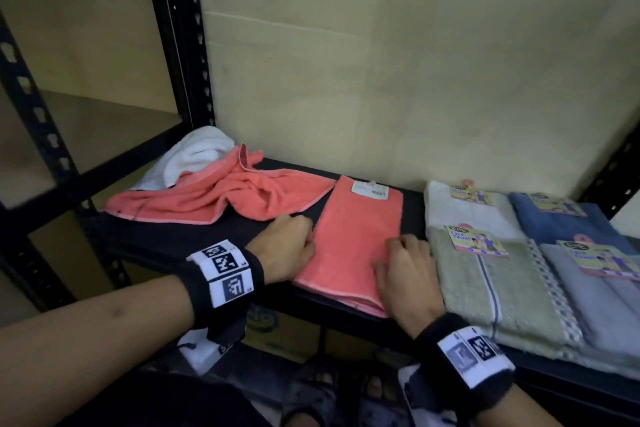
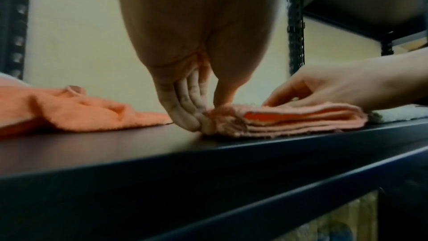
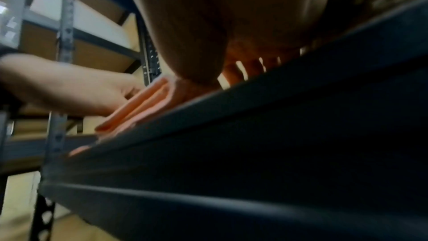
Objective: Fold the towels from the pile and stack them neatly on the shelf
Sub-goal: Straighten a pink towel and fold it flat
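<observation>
L hand (image 1: 284, 250) pinches the left edge of the folded coral towel (image 1: 349, 243): in the left wrist view, fingertips (image 2: 203, 122) curl against the stacked layers w/ thumb on top. R hand (image 1: 405, 274) lies flat on the same towel's right side, fingers spread & straight, pressing down, gripping nothing. Folded towel sits mid-shelf (image 1: 194, 236), its near end at the front edge, white label at the far end. So the towel is betw. both hands, L at its left edge, R on top. Just left, toward the back-left corner, the pile: a crumpled coral towel (image 1: 221, 194) w/ a white towel (image 1: 197, 156) behind it. Right of the R hand, touching the coral one: green towel (image 1: 485, 288), then grey (image 1: 595, 302), blue (image 1: 571, 222) & white (image 1: 464, 208) packaged towels toward the right end.
</observation>
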